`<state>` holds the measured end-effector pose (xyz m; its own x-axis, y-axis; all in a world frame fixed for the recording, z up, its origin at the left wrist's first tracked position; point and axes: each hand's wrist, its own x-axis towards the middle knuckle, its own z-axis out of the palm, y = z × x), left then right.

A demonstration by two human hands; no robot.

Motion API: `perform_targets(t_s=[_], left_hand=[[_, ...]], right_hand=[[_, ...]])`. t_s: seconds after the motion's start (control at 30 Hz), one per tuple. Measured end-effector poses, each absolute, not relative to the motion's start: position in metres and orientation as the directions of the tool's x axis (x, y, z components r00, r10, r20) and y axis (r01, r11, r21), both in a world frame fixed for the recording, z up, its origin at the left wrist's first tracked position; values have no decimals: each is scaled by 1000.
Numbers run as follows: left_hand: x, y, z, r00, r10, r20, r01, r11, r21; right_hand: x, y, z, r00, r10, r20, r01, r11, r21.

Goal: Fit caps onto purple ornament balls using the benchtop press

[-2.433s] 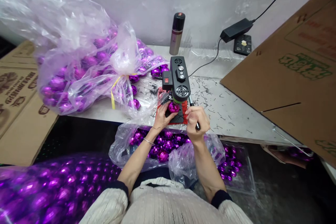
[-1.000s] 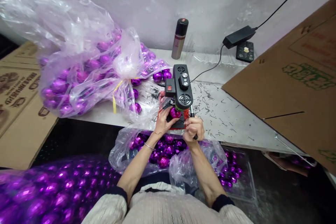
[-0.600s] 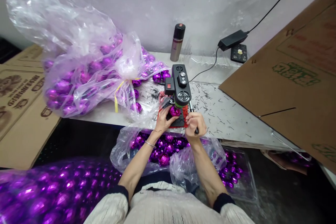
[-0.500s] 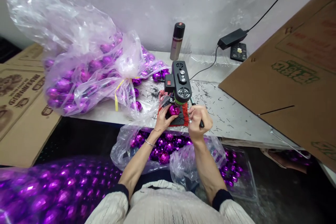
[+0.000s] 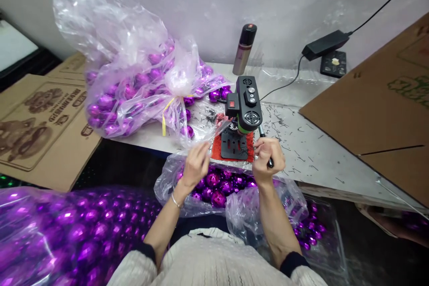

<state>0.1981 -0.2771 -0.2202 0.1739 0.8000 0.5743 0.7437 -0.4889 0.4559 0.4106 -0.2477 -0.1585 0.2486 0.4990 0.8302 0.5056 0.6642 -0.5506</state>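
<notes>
My right hand (image 5: 269,157) is closed around the black lever handle (image 5: 270,163) of a small bench drill (image 5: 248,102), which has a black vented head, a red switch and a green collar. Over the near table edge, my left hand (image 5: 196,165) is curled and slightly blurred; no ball shows in it, and whatever lies under its fingers is hidden. A black slotted base plate (image 5: 234,145) of the drill lies bare on a red mat (image 5: 217,151). Just below my hands, an open plastic bag (image 5: 167,174) holds shiny purple faceted balls (image 5: 217,197).
A tied clear bag (image 5: 134,94) of purple balls lies left on the table. Behind the drill stand a spray can (image 5: 244,49) and a black power adapter (image 5: 325,44). Cardboard boxes flank both sides (image 5: 378,120). Dark shavings litter the tabletop (image 5: 301,156).
My left hand has moved down and left off the base plate, and the purple ball there is gone from the plate. My right hand keeps its hold on the lever. The view has shifted left.
</notes>
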Motion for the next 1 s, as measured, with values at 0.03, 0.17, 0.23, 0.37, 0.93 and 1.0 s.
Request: perform_targets(t_s=[0.03, 0.17, 0.23, 0.37, 0.93, 1.0], left_hand=[[193, -258, -209, 124, 839, 530, 822, -387, 419], [172, -197, -174, -40, 984, 171, 989, 15, 146], [163, -186, -171, -44, 998, 51, 998, 42, 42], [146, -184, -184, 55, 996, 72, 994, -61, 86], [211, -224, -222, 30, 979, -203, -491, 191, 850], [218, -225, -227, 23, 966, -259, -501, 235, 833]], right_hand=[[410, -248, -158, 251, 498, 830, 507, 663, -551], [411, -249, -159, 244, 509, 826, 513, 655, -555], [411, -249, -160, 237, 511, 826, 515, 655, -553], [411, -249, -162, 236, 501, 833, 509, 667, -545], [413, -248, -158, 196, 498, 845, 526, 674, -519], [412, -248, -157, 198, 494, 846, 519, 679, -518]])
